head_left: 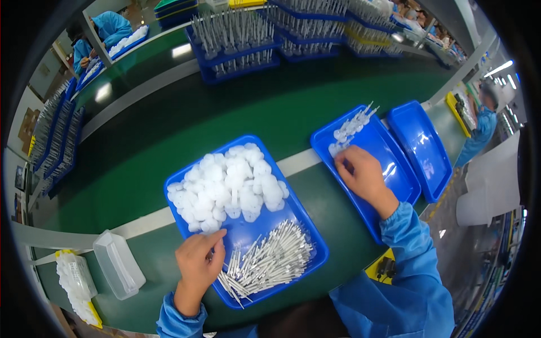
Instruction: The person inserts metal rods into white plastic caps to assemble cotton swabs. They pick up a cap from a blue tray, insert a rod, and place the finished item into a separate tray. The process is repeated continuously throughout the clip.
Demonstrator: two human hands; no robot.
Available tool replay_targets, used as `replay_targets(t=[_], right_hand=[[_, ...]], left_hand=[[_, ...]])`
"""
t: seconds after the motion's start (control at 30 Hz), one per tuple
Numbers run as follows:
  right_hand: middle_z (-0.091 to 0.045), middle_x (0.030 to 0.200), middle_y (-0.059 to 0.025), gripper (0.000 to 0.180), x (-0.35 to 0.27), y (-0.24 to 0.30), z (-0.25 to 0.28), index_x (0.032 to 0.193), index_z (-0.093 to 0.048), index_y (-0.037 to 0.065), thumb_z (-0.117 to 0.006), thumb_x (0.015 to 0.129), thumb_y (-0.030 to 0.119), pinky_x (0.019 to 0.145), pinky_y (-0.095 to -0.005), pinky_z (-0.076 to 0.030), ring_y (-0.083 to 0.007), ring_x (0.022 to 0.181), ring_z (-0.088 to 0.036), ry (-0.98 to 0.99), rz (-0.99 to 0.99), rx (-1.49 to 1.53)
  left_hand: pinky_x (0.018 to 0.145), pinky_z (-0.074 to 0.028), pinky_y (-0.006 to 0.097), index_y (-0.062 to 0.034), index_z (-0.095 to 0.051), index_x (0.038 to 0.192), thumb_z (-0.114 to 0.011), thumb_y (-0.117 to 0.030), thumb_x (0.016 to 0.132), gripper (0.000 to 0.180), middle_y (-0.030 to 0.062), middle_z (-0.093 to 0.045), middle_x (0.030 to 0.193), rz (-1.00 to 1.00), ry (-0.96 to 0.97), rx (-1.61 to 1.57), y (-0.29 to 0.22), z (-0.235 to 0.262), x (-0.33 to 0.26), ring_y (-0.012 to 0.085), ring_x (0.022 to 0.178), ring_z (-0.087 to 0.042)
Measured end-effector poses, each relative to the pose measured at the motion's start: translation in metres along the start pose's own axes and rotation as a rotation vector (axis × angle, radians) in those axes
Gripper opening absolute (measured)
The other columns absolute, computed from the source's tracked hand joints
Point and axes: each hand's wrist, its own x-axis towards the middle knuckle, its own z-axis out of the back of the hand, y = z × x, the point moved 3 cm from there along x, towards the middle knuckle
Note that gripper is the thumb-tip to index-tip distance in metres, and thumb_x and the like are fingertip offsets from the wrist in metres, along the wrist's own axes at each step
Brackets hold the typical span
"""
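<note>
Plenty of loose white rods lay nearest, the left hand bent by plentiful white discs in the same blue tray, and the right hand curled (whether either hand's fingers gripped anything, no telling) at a second tray's short row of rod-and-disc pieces, seemingly barely begun.

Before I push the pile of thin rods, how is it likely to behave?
The thin rods may roll or slide apart, as they look slender and lie loosely heaped. Each is probably stiff, since they look straight, and likely light, being so thin.
</note>
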Motion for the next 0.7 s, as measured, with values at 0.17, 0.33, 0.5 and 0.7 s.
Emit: replay_targets(t=[0.17,0.33,0.5,0.7], right_hand=[[-0.074,0.122,-0.0135,0.030,0.011,-0.003,0.000,0.125,-0.077,0.011,-0.075,0.096,0.013,0.093,-0.0439,-0.062,-0.0354,0.110,-0.074,-0.020,0.104,-0.053],[-0.077,0.117,-0.0106,0.026,-0.014,0.057,0.014,0.115,-0.080,0.009,-0.080,0.089,0.011,0.083,-0.0426,-0.062,-0.0313,0.095,-0.076,-0.029,0.262,0.007],[-0.078,0.109,-0.0029,0.027,-0.050,0.164,-0.016,0.110,-0.081,0.014,-0.081,0.083,0.015,0.081,-0.0372,-0.055,-0.0205,0.098,-0.074,0.231,0.725,0.084],[-0.073,0.115,0.0010,0.031,-0.044,0.216,-0.065,0.117,-0.077,0.014,-0.071,0.087,0.017,0.088,-0.0345,-0.052,-0.0170,0.106,-0.068,0.347,0.880,0.062]], left_hand=[[0.056,-0.049,0.031,-0.0025,-0.083,0.108,-0.076,0.005,0.091,0.021,0.0072,-0.073,0.075,-0.021,0.052,-0.008,-0.002,0.006,0.003,0.0198,0.061,-0.066],[0.064,-0.055,0.036,-0.0028,-0.083,0.106,-0.079,0.005,0.084,0.024,0.0092,-0.076,0.084,-0.169,0.017,0.165,-0.013,0.019,0.005,0.0253,0.070,-0.070],[0.074,-0.058,0.041,-0.0082,-0.083,0.106,-0.094,-0.015,0.074,0.034,0.0076,-0.076,0.101,-0.138,0.144,0.324,-0.013,0.040,0.011,0.0297,0.088,-0.072],[0.081,-0.057,0.042,-0.0100,-0.080,0.114,-0.096,-0.021,0.070,0.048,0.0063,-0.074,0.105,-0.109,0.134,0.463,-0.017,0.046,0.010,0.0302,0.096,-0.068]])
